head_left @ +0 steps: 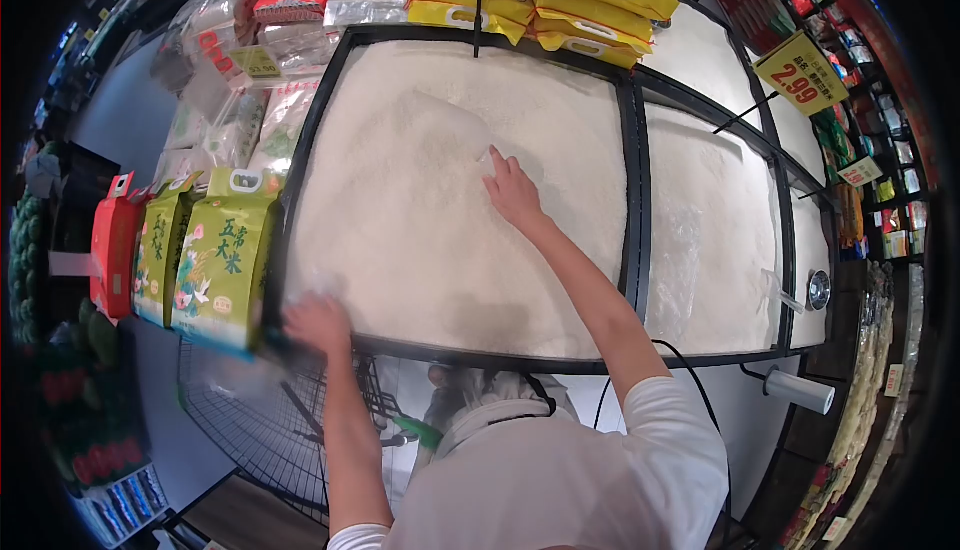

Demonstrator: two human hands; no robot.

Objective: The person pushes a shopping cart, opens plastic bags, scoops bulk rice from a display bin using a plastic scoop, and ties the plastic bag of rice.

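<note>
A large black-framed bin (632,200) holds white rice (400,210). Over the middle of the rice, my right hand (512,190) is closed at the end of a pale, translucent scoop (455,122), whose far part lies against the grains. My left hand (318,322) is smeared by motion at the bin's front left corner, beside a green rice bag (228,260). Something clear and blurred shows near its fingers; whether it is held cannot be made out.
Yellow rice bags (600,0) are stacked behind the bin. More bins stand to the right, with a clear plastic bag (675,270) on one and a 2.99 price sign (802,74) above. A wire cart (265,425) is below left. A white roll (800,392) sticks out front right.
</note>
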